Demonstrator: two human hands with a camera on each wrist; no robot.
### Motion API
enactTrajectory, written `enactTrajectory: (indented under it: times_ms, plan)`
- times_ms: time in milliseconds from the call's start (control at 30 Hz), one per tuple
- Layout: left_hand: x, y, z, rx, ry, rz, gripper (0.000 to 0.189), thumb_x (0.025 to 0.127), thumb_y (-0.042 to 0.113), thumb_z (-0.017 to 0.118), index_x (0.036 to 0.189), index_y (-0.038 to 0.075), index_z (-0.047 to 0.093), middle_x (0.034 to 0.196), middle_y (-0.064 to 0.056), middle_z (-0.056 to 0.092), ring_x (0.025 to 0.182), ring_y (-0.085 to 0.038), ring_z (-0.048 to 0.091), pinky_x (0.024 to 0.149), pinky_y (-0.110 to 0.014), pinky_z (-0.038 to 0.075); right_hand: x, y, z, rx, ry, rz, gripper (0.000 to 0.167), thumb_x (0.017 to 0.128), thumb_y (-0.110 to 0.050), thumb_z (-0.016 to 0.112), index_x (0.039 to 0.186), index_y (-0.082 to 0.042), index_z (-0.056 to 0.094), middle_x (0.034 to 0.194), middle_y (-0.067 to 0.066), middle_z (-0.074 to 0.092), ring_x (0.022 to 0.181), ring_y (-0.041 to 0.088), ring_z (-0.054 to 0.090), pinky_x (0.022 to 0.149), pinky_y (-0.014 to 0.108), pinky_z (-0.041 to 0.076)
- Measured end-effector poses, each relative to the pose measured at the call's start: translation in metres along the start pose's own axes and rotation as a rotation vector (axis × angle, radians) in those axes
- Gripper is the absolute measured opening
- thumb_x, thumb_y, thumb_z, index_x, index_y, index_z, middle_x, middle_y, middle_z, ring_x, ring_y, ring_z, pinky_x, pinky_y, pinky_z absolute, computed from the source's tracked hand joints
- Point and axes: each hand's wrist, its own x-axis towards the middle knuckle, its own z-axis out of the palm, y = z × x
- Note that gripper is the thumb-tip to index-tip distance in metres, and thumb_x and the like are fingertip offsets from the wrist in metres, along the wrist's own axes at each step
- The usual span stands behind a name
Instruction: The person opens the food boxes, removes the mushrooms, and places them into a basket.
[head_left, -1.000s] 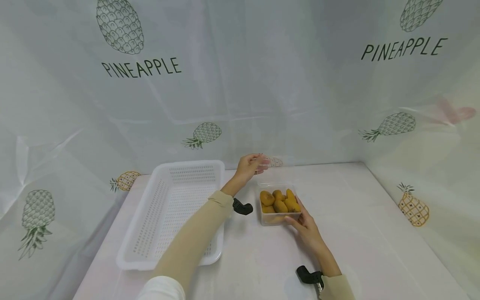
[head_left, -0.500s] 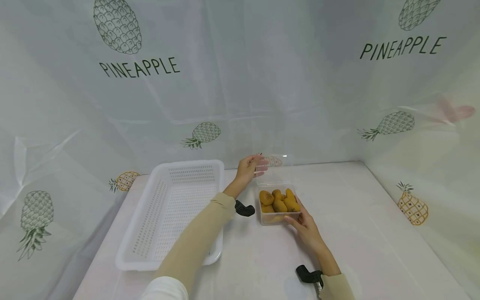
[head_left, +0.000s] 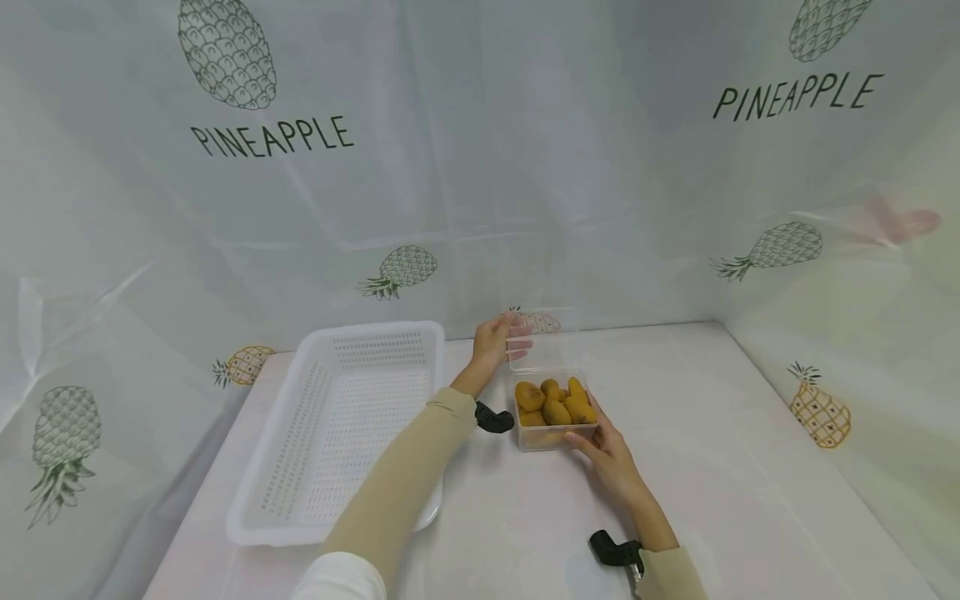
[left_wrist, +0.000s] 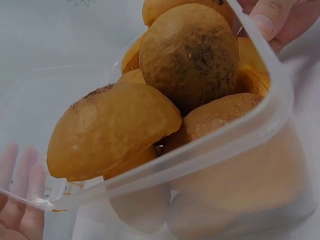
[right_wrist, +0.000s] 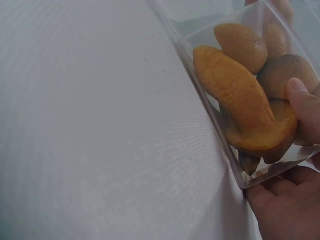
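Observation:
A clear plastic box [head_left: 534,440] filled with brown mushrooms [head_left: 557,412] stands on the table, its transparent lid [head_left: 555,354] raised at the back. My left hand [head_left: 492,342] is at the lid's left edge. Through the lid in the left wrist view, its fingers [left_wrist: 36,192] show straight behind the clear plastic. My right hand [head_left: 615,460] grips the box at its front right corner. In the right wrist view its thumb [right_wrist: 301,100] comes over the rim by the mushrooms, with the other fingers against the outside.
A white perforated basket [head_left: 281,454] stands left of the box, partly hidden by the left sleeve [head_left: 408,467]. Black wrist mounts [head_left: 495,418] are strapped to both arms. A pineapple-print curtain [head_left: 480,167] hangs behind and beside the white table [head_left: 675,392].
The lid tilts differently and shows more plainly as an upright sheet, with the left fingers still behind it. The right hand keeps its hold on the box. The head view has shifted slightly.

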Motion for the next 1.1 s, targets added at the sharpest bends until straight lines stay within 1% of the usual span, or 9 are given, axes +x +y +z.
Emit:
enactTrajectory:
  times_ms: [167, 267, 400, 467, 567, 600, 667, 900, 1100]
  plan:
    - [0.000, -0.001, 0.001, -0.010, 0.042, -0.041, 0.049, 0.110, 0.033, 0.040, 0.134, -0.007, 0.055, 0.120, -0.027, 0.065, 0.093, -0.033, 0.072, 0.079, -0.038, 0.060, 0.000, 0.000, 0.000, 0.013, -0.002, -0.002, 0.078, 0.098, -0.009, 0.064, 0.159, -0.003, 0.015, 0.162, 0.024, 0.012, 0.145, 0.043, 0.020, 0.102, 0.010, 0.032]
    - [0.000, -0.003, 0.001, 0.027, 0.099, -0.059, 0.048, 0.109, 0.031, 0.044, 0.135, -0.008, 0.055, 0.118, -0.029, 0.065, 0.079, -0.025, 0.072, 0.071, -0.032, 0.061, 0.000, 0.000, 0.000, 0.008, 0.001, -0.002, 0.078, 0.098, -0.009, 0.064, 0.159, -0.003, 0.015, 0.162, 0.024, 0.013, 0.145, 0.043, 0.020, 0.102, 0.010, 0.032]
    - [-0.002, -0.004, 0.002, 0.113, 0.166, -0.086, 0.044, 0.107, 0.031, 0.048, 0.127, -0.006, 0.063, 0.112, -0.023, 0.069, 0.067, -0.011, 0.063, 0.070, -0.034, 0.061, 0.000, 0.000, 0.000, -0.005, 0.003, 0.002, 0.079, 0.099, -0.010, 0.064, 0.159, -0.003, 0.014, 0.163, 0.023, 0.012, 0.145, 0.043, 0.019, 0.102, 0.009, 0.030]
    - [-0.003, -0.005, 0.003, 0.104, 0.155, -0.107, 0.044, 0.107, 0.030, 0.046, 0.126, -0.006, 0.063, 0.112, -0.020, 0.071, 0.069, -0.014, 0.067, 0.072, -0.034, 0.061, 0.000, 0.000, 0.000, -0.009, 0.002, 0.003, 0.079, 0.099, -0.010, 0.064, 0.159, -0.003, 0.014, 0.163, 0.023, 0.012, 0.146, 0.043, 0.018, 0.102, 0.009, 0.030]
    - [-0.005, -0.004, 0.004, 0.043, 0.119, -0.147, 0.045, 0.109, 0.028, 0.043, 0.130, -0.007, 0.059, 0.117, -0.022, 0.069, 0.084, -0.025, 0.073, 0.073, -0.033, 0.061, 0.000, 0.001, -0.001, -0.014, 0.002, 0.004, 0.079, 0.099, -0.011, 0.064, 0.159, -0.004, 0.015, 0.163, 0.023, 0.013, 0.146, 0.043, 0.019, 0.102, 0.008, 0.030]
    - [-0.005, -0.004, 0.004, 0.016, 0.109, -0.164, 0.045, 0.109, 0.028, 0.042, 0.132, -0.008, 0.058, 0.117, -0.022, 0.069, 0.088, -0.029, 0.073, 0.072, -0.030, 0.061, 0.000, 0.001, -0.001, -0.013, 0.002, 0.004, 0.079, 0.099, -0.011, 0.064, 0.159, -0.004, 0.015, 0.163, 0.023, 0.013, 0.146, 0.042, 0.019, 0.102, 0.008, 0.030]
    - [-0.005, -0.005, 0.003, -0.032, 0.100, -0.191, 0.046, 0.109, 0.027, 0.042, 0.134, -0.010, 0.055, 0.119, -0.023, 0.067, 0.097, -0.035, 0.071, 0.076, -0.033, 0.060, 0.000, 0.001, -0.001, -0.012, 0.001, 0.003, 0.079, 0.099, -0.011, 0.064, 0.159, -0.004, 0.015, 0.163, 0.023, 0.013, 0.146, 0.042, 0.019, 0.102, 0.008, 0.030]
    - [-0.005, -0.010, 0.002, -0.050, 0.131, -0.236, 0.043, 0.108, 0.025, 0.046, 0.131, -0.011, 0.057, 0.117, -0.024, 0.068, 0.089, -0.031, 0.073, 0.074, -0.032, 0.060, 0.000, 0.001, -0.002, -0.007, -0.002, -0.008, 0.079, 0.099, -0.010, 0.064, 0.159, -0.002, 0.015, 0.163, 0.023, 0.013, 0.146, 0.042, 0.018, 0.103, 0.008, 0.028]
    - [-0.005, -0.013, 0.001, -0.025, 0.162, -0.266, 0.040, 0.107, 0.025, 0.048, 0.125, -0.009, 0.061, 0.113, -0.023, 0.069, 0.083, -0.027, 0.074, 0.069, -0.029, 0.060, -0.001, 0.002, -0.001, -0.015, 0.002, -0.019, 0.078, 0.098, -0.009, 0.064, 0.158, 0.001, 0.015, 0.162, 0.025, 0.014, 0.145, 0.044, 0.019, 0.103, 0.008, 0.028]
